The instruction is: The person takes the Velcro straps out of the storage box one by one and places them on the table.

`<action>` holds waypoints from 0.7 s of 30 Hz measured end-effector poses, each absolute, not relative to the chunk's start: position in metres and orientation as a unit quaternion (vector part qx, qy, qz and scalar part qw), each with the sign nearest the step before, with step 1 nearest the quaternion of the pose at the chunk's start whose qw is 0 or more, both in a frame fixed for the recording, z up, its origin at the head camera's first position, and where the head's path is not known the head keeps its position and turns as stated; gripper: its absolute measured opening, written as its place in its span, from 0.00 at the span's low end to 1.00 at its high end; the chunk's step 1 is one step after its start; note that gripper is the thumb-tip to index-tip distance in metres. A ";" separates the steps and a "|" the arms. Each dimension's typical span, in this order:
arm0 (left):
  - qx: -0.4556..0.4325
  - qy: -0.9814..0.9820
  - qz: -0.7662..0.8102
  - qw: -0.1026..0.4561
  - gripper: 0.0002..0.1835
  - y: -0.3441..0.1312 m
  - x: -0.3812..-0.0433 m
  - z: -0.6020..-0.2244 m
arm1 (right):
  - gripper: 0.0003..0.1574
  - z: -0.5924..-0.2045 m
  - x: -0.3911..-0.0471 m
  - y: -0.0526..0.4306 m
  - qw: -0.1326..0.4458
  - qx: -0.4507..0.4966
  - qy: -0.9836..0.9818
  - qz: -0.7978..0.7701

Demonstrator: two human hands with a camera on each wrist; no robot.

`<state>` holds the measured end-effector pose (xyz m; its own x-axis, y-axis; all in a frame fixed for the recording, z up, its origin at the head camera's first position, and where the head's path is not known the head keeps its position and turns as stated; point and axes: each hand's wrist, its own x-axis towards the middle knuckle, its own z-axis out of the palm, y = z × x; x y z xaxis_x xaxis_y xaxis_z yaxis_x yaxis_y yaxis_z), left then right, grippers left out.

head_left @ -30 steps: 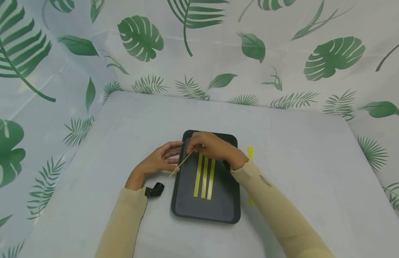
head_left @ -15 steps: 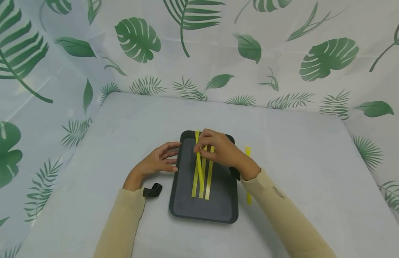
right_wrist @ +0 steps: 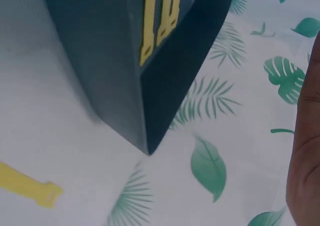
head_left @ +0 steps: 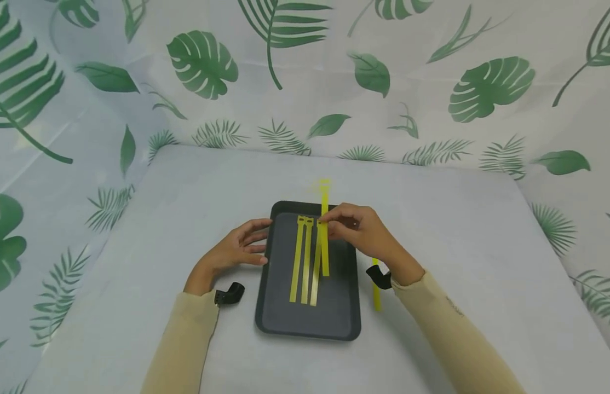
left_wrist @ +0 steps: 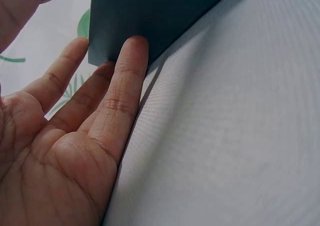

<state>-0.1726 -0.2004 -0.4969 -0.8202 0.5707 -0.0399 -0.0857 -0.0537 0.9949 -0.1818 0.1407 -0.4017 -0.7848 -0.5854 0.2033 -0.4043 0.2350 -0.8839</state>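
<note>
A dark grey tray (head_left: 285, 320) lies in front of me with three yellow cable straps (head_left: 296, 268) side by side in it, their slotted heads at the far end. My right hand (head_left: 366, 232) pinches another yellow strap (head_left: 325, 257) between thumb and fingertips, over the rightmost strap. Its slotted head points away, past the tray's far rim. My left hand (head_left: 228, 253) has its fingers spread, with fingertips right at the tray's left side. The left wrist view shows fingertips (left_wrist: 134, 48) against the tray's outer wall (left_wrist: 160, 15).
Right of the tray, one more yellow strap (head_left: 377, 301) lies on the white cloth, partly hidden by my right wrist; its slotted head (right_wrist: 48, 194) appears in the right wrist view. Black wrist mounts (head_left: 229, 294) stick out from both sleeves. A leaf-print sheet (head_left: 369, 74) rises behind the table.
My right hand has carried its strap from the tray's left edge rightward across the tray, turning it lengthwise along the others. The left hand has kept its place beside the tray.
</note>
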 end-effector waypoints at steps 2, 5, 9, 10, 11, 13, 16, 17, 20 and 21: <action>0.186 0.649 0.699 0.235 0.53 -0.200 -0.173 -0.497 | 0.13 -0.401 -0.180 0.149 0.113 -0.269 0.774 -0.562; 0.184 0.651 0.697 0.238 0.54 -0.199 -0.173 -0.498 | 0.13 -0.401 -0.176 0.160 0.134 -0.209 0.767 -0.592; 0.183 0.652 0.695 0.240 0.54 -0.197 -0.173 -0.497 | 0.13 -0.404 -0.169 0.175 0.144 -0.163 0.752 -0.622; 0.182 0.653 0.695 0.240 0.54 -0.197 -0.173 -0.496 | 0.13 -0.406 -0.168 0.178 0.142 -0.156 0.752 -0.625; 0.182 0.655 0.693 0.239 0.54 -0.197 -0.172 -0.496 | 0.13 -0.407 -0.166 0.182 0.141 -0.150 0.750 -0.628; 0.183 0.656 0.692 0.238 0.54 -0.197 -0.172 -0.495 | 0.14 -0.411 -0.163 0.191 0.138 -0.136 0.750 -0.632; 0.182 0.660 0.690 0.235 0.54 -0.197 -0.171 -0.495 | 0.18 -0.416 -0.160 0.204 0.139 -0.114 0.751 -0.635; 0.182 0.661 0.689 0.235 0.54 -0.197 -0.170 -0.495 | 0.19 -0.417 -0.159 0.208 0.141 -0.108 0.752 -0.634; 0.178 0.663 0.688 0.234 0.55 -0.197 -0.168 -0.493 | 0.21 -0.420 -0.157 0.220 0.148 -0.094 0.759 -0.627; 0.177 0.664 0.688 0.233 0.54 -0.197 -0.167 -0.493 | 0.21 -0.421 -0.156 0.224 0.150 -0.091 0.762 -0.624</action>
<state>-0.1668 -0.1967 -0.4927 -0.8288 0.5557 -0.0663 -0.0863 -0.0099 0.9962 -0.1563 0.2237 -0.4210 -0.9382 -0.3265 -0.1151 0.0485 0.2053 -0.9775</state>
